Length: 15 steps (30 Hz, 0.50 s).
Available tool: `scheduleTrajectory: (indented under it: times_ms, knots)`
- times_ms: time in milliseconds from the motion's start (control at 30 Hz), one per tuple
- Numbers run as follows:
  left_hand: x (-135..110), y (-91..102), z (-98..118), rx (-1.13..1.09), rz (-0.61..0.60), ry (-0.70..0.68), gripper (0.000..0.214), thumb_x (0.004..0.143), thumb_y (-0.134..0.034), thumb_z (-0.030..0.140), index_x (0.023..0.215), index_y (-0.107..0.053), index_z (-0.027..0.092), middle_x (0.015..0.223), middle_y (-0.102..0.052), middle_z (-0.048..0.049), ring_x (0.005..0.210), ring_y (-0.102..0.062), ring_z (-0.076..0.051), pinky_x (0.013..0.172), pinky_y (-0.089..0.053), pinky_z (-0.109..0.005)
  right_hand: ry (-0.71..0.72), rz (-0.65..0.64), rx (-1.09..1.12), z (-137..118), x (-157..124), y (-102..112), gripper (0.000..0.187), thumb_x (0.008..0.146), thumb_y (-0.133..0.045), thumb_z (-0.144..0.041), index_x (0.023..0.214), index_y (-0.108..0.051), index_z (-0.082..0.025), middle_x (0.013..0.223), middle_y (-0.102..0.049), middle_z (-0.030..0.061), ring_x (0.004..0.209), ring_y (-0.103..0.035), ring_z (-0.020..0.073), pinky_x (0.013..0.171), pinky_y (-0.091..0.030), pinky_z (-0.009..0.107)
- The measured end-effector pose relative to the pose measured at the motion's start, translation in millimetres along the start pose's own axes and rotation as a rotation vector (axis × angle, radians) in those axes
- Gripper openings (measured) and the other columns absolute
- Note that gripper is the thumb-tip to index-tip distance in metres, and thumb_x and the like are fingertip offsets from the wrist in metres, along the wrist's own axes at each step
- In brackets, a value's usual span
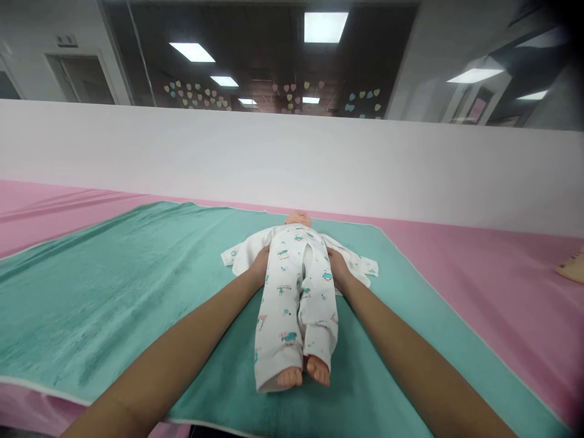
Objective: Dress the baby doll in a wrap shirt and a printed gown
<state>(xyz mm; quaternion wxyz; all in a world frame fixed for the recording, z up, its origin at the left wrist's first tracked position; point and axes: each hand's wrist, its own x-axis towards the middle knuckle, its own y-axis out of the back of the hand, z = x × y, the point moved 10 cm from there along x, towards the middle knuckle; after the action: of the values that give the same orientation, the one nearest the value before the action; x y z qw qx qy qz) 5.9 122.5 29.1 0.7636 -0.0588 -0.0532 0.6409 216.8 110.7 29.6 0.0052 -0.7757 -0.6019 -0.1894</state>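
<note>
A baby doll point(298, 218) lies on its back on a turquoise blanket point(114, 286), feet toward me. It wears white printed pants point(285, 304) with an opening at the crotch, and a white printed top point(253, 246) whose sleeves spread out to both sides. Both bare feet point(318, 370) show below the pant legs. My left hand point(261, 263) grips the left side of the pants near the waist. On the opposite side, my right hand point(337, 264) holds the pants at about the same height. The fingertips of both hands are hidden by the clothing.
Under the blanket is a pink cover point(502, 286). A low white wall point(283, 158) runs behind it, with dark glass point(255, 61) above that has heart shapes and light reflections. A beige object point(572, 267) sits at the far right edge.
</note>
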Motion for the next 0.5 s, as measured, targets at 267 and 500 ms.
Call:
scheduleTrajectory:
  times_ms: [267,500]
  knots:
    - [-56,17.4,35,0.415,0.083,-0.272,0.03,0.079,-0.05,0.032,0.105,-0.058,0.019,0.11,-0.062,-0.0071,0.103,-0.056,-0.023,0.089,-0.044,-0.037,0.132,0.112,-0.087,-49,-56,30,0.035,0.077,-0.049,-0.04,0.105,-0.059,-0.021,0.113,-0.059,0.0067,0.104,-0.052,0.0216,0.09,-0.04,0.036]
    - [-217,-37.1,40,0.93,-0.247,-0.634,0.023,0.081,-0.056,0.033,0.103,-0.059,0.027,0.109,-0.055,-0.0042,0.105,-0.048,-0.021,0.091,-0.042,-0.038,0.2,-0.264,-0.369,-101,-207,2,0.021,0.082,-0.051,-0.041,0.076,-0.05,-0.021,0.076,-0.053,-0.0011,0.068,-0.049,0.0132,0.063,-0.04,0.026]
